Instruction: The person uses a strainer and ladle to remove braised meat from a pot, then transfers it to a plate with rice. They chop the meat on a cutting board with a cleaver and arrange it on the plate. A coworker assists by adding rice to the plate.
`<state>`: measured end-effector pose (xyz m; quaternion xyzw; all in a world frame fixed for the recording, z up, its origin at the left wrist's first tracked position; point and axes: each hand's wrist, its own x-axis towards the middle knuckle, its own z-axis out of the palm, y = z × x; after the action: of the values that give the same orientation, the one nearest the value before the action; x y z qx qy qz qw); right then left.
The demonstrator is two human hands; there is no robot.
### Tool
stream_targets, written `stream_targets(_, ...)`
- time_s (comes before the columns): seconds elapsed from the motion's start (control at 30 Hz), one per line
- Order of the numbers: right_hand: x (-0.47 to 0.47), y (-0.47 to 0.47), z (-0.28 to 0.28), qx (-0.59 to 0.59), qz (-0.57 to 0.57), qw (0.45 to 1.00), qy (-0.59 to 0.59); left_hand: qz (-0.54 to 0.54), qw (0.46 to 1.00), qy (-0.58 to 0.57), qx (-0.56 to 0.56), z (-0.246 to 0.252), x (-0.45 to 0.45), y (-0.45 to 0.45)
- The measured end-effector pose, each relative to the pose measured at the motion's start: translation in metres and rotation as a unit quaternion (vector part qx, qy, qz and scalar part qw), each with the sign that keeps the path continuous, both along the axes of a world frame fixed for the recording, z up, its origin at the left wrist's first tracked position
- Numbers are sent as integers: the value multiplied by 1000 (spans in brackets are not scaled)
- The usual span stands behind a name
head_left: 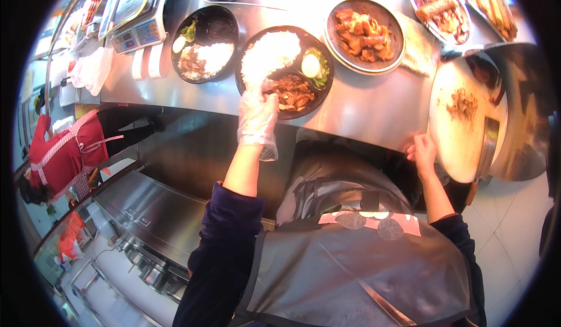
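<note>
My left hand [257, 112], in a clear plastic glove, is at the lower left of a round black divided tray [323, 94]. Its fingers touch the edge of the chopped meat [291, 92] beside white rice [274, 53]; whether they pinch a piece is hidden. A halved egg [310, 65] and greens fill the tray's other section. Bare and with fingers curled, my right hand [423, 151] rests by the counter's front edge, nothing visible in it. Left of the first tray stands a second black tray [236, 42] with rice, meat, egg and greens.
A bowl of cooked meat [364, 35] stands right of the trays. Farther right are a round cutting board [447, 129] with meat scraps and a cleaver [488, 145]. A digital scale [139, 33] and metal tongs [245, 3] lie left and behind. A person in red [65, 151] is at far left.
</note>
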<state>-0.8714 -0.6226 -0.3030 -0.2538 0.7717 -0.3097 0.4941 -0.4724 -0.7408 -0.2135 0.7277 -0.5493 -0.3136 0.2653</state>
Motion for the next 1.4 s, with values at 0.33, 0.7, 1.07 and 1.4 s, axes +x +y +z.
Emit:
stream_targets(0.33,-1,-1,2,-1,16,1000,-4,-184,932,-277,146,5,-38,-1)
stream_targets(0.7,-1,0,2,9,-7,1000,-11,56,985,148,66,-8,-9,9)
stream_targets(1.07,-3,1,-7,6,0,1000,10,267,890,370,-27,9,64,-22)
stream_targets(1.4,2,2,-7,4,-15,999,49,361,848,386,-32,25,165,-89)
